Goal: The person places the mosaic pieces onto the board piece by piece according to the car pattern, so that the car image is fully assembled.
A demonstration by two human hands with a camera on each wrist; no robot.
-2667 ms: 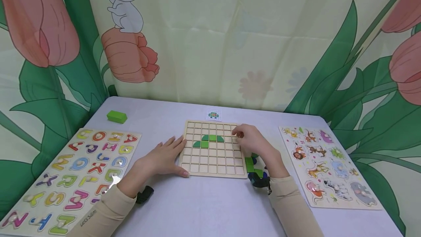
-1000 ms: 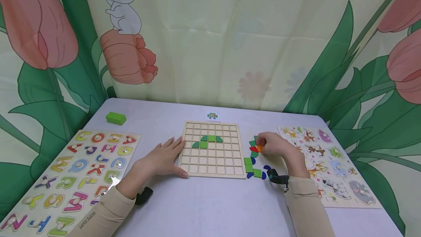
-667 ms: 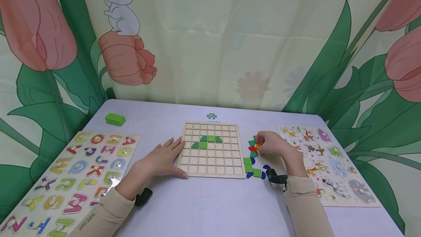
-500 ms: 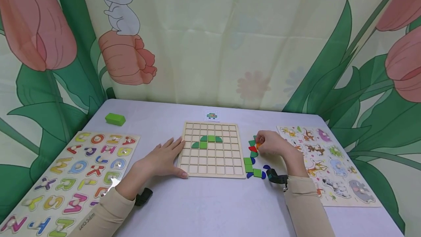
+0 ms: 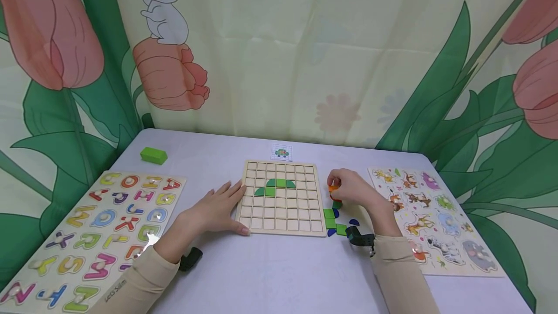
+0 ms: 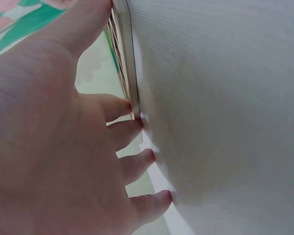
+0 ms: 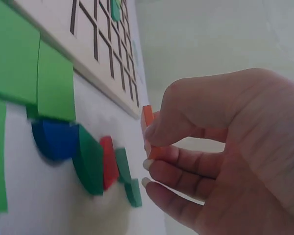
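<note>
A wooden grid board [image 5: 281, 213] lies mid-table, with green square pieces [image 5: 270, 191] and dark green rounded pieces [image 5: 290, 184] in its cells. My left hand [image 5: 215, 207] rests at the board's left edge, fingers outstretched and fingertips against the table beside it. Just right of the board, my right hand [image 5: 355, 190] pinches a small orange block [image 7: 147, 116] between thumb and fingers. Below that hand, the right wrist view shows loose blocks on the table: a red one [image 7: 109, 164], dark green ones [image 7: 90, 160] and a blue one [image 7: 57, 140].
Behind the board lies a small pattern card [image 5: 281, 152]. A letter puzzle [image 5: 93, 214] is at left, an animal puzzle [image 5: 436, 222] at right. A green oblong block [image 5: 153, 155] sits at the back left. Green square blocks [image 5: 330, 218] lie by the board's right edge.
My right hand went from the board's right edge to the loose blocks and took hold of the orange one. It has since shifted left with it. My left hand stays put.
</note>
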